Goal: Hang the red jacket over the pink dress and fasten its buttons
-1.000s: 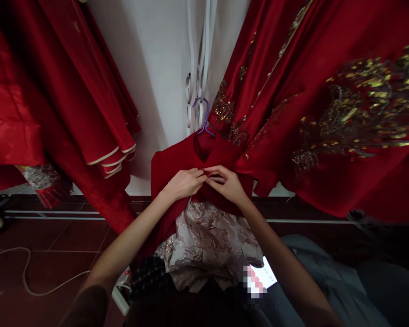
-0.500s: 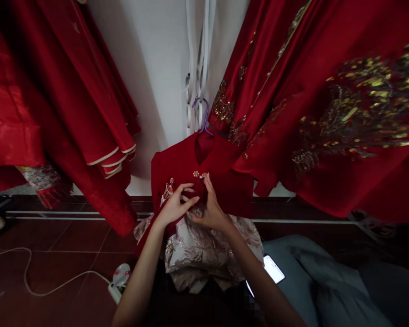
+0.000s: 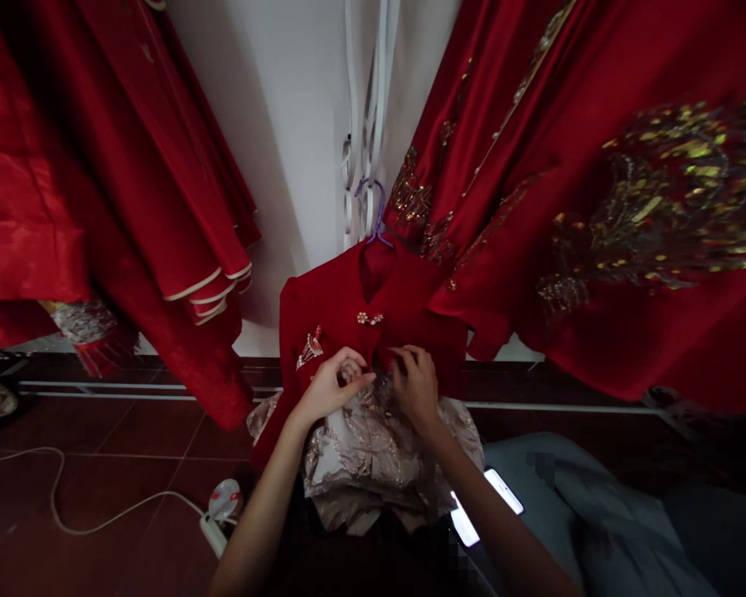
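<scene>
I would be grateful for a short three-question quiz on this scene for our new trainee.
1. Multiple choice: What colour is the hanger at the neck of the red garment?
A) White
B) Purple
C) Green

2. True or false: The jewelled clasp sits higher in the picture than both the left hand and the right hand.

3. Fill in the blank: The fan-shaped ornament is nearer to the ____ hand.

Key: 1. B; 2. True; 3. left
</scene>
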Motion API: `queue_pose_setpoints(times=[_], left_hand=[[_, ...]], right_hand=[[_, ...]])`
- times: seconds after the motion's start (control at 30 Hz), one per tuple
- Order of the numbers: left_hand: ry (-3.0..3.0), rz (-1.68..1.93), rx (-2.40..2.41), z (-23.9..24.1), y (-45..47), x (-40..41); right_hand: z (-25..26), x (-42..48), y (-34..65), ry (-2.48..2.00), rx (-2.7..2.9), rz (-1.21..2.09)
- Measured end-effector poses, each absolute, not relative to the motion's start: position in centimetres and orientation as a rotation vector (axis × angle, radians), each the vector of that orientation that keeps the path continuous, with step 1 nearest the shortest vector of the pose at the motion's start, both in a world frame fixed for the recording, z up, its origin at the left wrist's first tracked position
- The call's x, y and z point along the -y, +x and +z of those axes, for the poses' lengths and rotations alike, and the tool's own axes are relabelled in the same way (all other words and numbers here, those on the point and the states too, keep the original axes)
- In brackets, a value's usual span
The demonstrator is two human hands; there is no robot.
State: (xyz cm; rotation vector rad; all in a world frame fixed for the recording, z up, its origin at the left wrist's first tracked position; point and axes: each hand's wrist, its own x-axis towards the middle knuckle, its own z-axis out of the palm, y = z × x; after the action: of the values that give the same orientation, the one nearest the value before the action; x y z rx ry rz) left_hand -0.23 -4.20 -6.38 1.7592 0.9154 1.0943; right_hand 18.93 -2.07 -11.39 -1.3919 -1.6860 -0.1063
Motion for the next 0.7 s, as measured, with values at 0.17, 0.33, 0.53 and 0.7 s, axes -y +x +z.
queue_pose_setpoints(times=[0.17,0.33,0.53,0.7], left_hand=[[1.809,0.953,-0.813,-5.4,1.1,4.8],[1.897,1.081,-0.721,-5.5,5.2,5.4],[2.227,0.940,-0.710,-7.0,8.4,5.3],[2.373,0.951,-0.810,-7.3,9.6,3.9]], right_hand=[[-5.6,3.4,20.8,-1.298,1.505,0.223],[-0.7,5.1,20.4,-1.097,1.683,0.563],[0.6,5.5,19.5,-1.029,1.601,0.636],[2.0,5.3,19.4,-0.992,1.678,0.567]])
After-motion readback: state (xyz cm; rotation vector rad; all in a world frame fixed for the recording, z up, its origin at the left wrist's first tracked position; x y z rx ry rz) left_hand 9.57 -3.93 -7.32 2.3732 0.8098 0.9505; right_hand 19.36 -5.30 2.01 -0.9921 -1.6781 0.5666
